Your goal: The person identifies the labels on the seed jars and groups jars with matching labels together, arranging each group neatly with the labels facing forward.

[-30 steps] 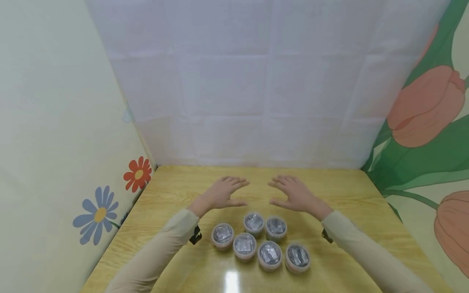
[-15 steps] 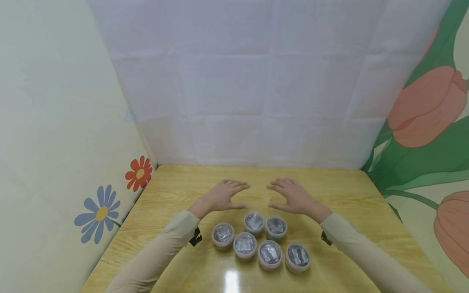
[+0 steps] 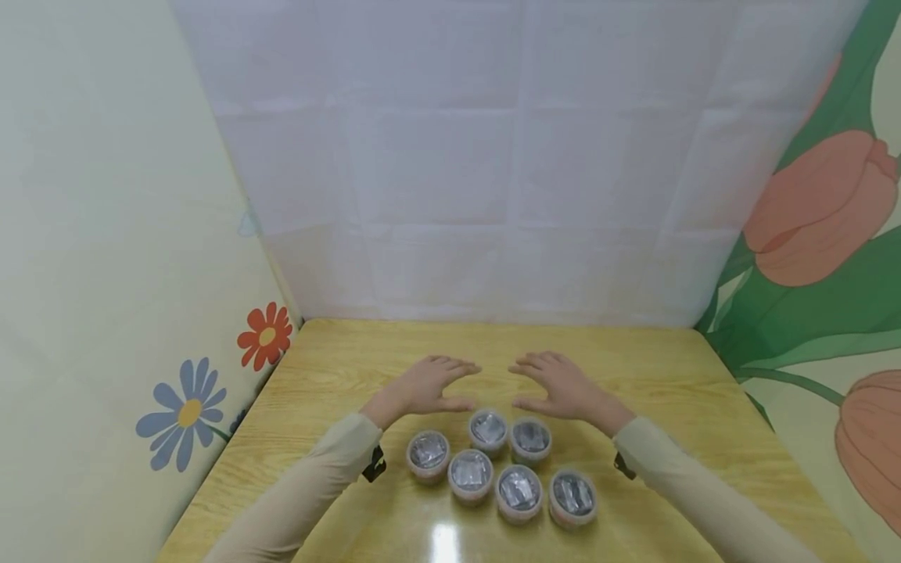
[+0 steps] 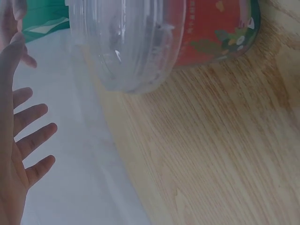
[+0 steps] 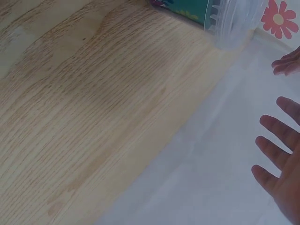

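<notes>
Several round clear-lidded tubs stand in two loose rows on the wooden table, each with a silvery packet under its lid. The front row runs from a left tub to a right tub; behind are two more, a rear-left tub and a rear-right tub. My left hand hovers behind the tubs, fingers spread and holding nothing. Facing it, my right hand is likewise spread and holds nothing. A tub with a red label shows in the left wrist view, and one with a green label in the right.
The wooden table meets a creased white cloth at its back edge. Flower-patterned walls stand on both sides, with a red flower at left and a large tulip at right. A light reflection lies near the front.
Both hands have lowered slightly toward the tubs, and the gap between them has narrowed a little. The tubs have stayed in place.
</notes>
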Available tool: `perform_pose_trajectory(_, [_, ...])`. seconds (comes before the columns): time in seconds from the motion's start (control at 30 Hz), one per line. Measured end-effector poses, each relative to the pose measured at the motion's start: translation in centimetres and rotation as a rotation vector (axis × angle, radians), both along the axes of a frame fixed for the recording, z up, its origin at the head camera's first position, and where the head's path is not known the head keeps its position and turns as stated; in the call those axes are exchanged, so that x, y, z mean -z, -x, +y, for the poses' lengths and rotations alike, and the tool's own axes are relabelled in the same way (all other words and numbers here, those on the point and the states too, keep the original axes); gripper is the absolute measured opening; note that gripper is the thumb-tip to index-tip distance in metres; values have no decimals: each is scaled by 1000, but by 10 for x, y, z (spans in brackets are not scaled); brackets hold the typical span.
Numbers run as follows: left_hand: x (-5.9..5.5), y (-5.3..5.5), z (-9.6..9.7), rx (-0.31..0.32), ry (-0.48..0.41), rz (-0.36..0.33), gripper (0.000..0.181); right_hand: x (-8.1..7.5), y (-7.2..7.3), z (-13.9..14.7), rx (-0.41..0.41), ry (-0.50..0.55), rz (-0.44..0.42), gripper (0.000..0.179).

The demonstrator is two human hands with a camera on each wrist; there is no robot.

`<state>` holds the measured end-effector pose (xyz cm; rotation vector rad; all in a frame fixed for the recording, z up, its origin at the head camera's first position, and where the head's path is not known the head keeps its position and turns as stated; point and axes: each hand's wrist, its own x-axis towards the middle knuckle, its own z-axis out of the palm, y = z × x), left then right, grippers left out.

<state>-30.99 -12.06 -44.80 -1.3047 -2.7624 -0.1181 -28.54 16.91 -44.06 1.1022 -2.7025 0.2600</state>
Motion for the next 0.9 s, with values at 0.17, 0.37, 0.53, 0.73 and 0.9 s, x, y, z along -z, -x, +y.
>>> perform_pose_trajectory(0.17, [3, -2, 1, 2, 6, -14, 74, 5, -1, -1, -2, -14, -12, 66])
perform_pose_trajectory(0.37, [7, -3, 1, 17, -2, -20, 74, 10, -1, -3, -4, -1, -19, 63])
perform_pose_trajectory(0.53, [11, -4, 3, 28, -10, -17, 71, 12, -3, -3, -6, 9, -31, 63])
perform_pose_trajectory(0.73, [14, -6, 4, 37, -8, -29, 69, 14, -5, -4, -31, -6, -21, 62])
perform_pose_trajectory(0.9, [15, -9, 5, 41, 1, -53, 72, 17, -7, -6, -44, -19, -22, 64])
